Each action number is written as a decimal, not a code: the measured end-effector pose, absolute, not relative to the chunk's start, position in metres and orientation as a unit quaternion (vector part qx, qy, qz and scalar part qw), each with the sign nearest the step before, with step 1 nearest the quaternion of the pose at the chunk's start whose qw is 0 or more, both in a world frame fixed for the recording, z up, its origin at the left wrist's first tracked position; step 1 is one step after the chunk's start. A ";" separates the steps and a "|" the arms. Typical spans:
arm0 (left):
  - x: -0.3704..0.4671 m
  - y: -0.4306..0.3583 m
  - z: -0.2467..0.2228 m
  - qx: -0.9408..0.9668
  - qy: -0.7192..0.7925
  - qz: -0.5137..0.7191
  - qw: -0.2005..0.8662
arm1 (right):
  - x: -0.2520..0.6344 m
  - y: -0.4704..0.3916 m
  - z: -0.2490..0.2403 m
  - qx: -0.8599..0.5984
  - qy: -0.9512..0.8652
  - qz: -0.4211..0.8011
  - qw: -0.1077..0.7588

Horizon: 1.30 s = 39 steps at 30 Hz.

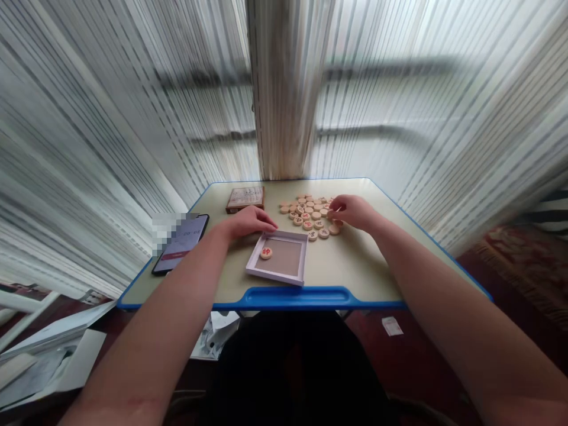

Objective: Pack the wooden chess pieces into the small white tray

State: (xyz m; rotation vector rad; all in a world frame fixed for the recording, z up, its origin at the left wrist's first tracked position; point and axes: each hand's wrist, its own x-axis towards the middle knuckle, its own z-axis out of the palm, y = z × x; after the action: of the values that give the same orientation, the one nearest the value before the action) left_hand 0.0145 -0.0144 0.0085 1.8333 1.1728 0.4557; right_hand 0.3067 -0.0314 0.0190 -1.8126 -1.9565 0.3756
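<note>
A shallow white box lies on the table near its front edge, with one round wooden piece bearing a red character inside at the left. My left hand rests at the box's back left corner, its fingers together; whether they grip the rim is too small to tell. Several round wooden pieces, some with red or black characters, lie in a loose pile behind and right of the box. At the pile's right side is my right hand, fingers curled down among the pieces; what they hold, if anything, is hidden.
A brown-edged flat box lies at the back left of the table. A phone lies at the left edge, beside my left forearm. The table has a raised blue rim in front. Striped curtains hang behind it.
</note>
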 end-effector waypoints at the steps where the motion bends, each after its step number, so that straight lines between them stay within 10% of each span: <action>1: 0.014 -0.013 0.008 0.739 0.475 0.188 0.440 | 0.307 -0.032 0.019 -0.651 -0.711 0.138 0.229; 21: 0.013 -0.010 0.006 0.747 0.487 0.183 0.414 | 0.323 -0.052 0.046 -0.648 -0.737 0.191 0.024; 39: 0.012 -0.009 0.007 0.737 0.476 0.181 0.444 | 0.330 -0.052 0.042 -0.606 -0.762 0.222 0.046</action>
State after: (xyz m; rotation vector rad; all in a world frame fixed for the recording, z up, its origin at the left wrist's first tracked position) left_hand 0.0116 -0.0089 0.0065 1.8270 1.1812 0.4480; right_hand 0.3301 -0.0517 0.0421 -1.8510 -2.3278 0.6769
